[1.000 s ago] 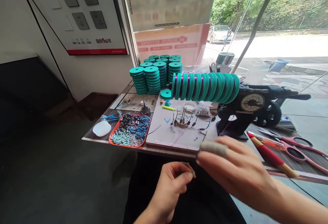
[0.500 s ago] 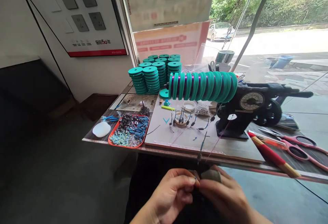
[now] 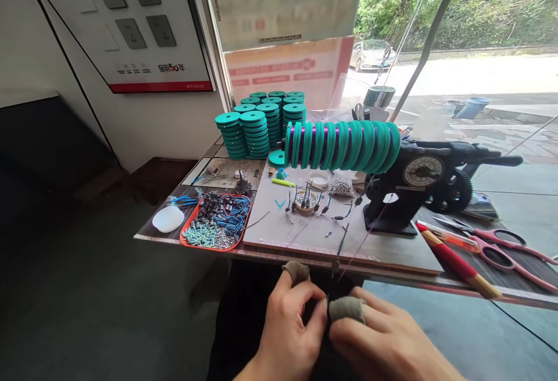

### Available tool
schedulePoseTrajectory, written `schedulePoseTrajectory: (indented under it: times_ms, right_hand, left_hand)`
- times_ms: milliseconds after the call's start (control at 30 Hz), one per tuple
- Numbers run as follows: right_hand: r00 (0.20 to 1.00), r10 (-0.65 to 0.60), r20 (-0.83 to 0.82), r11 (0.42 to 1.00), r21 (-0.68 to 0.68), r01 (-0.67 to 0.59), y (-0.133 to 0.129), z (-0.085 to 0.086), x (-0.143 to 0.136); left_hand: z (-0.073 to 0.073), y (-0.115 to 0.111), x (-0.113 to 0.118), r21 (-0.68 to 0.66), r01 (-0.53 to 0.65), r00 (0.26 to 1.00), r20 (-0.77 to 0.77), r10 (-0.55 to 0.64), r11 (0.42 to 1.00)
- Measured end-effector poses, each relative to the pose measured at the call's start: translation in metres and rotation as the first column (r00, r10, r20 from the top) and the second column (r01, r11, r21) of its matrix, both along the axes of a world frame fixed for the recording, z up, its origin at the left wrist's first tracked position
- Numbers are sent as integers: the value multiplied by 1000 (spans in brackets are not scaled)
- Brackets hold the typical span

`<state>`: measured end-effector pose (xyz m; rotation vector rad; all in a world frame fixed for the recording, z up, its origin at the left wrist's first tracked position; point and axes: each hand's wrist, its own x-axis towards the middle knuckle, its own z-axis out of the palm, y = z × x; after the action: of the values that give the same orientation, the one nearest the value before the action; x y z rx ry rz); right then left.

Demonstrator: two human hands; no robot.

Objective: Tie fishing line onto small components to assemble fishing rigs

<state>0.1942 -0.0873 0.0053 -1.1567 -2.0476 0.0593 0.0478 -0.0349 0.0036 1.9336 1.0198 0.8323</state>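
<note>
Just below the table edge, my left hand (image 3: 291, 320) pinches thumb against index finger. A tiny dark tip shows at the pinch; what it belongs to is too small to name. Close beside it, my right hand (image 3: 387, 334) has its fingers curled together, and whatever they hold is hidden. Greenish cloth finger covers wrap a finger on each hand. A thin purple line (image 3: 360, 248) runs from the winder side down toward my hands. Near it, a small dark weight on a blue-and-black stem (image 3: 341, 243) hangs over the table edge.
A black hand-cranked winder (image 3: 421, 172) carries a row of green foam spools (image 3: 342, 146). Stacked green spools (image 3: 254, 131) stand behind. An orange-rimmed tray (image 3: 213, 247) of small parts sits left, beside a white disc (image 3: 168, 219). Pink-handled scissors (image 3: 501, 256) lie right.
My left hand has turned, its covered finger now raised in view, still pinching close to the right hand. The right hand has shifted slightly lower. The view has moved a little.
</note>
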Motion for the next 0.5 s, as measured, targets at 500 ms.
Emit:
schedulePoseTrajectory:
  times_ms: [500]
  right_hand:
    - [978, 114, -173, 441, -873, -206, 115, 82, -12]
  left_hand:
    - [-17, 4, -3, 772, -321, 912, 95, 399, 549]
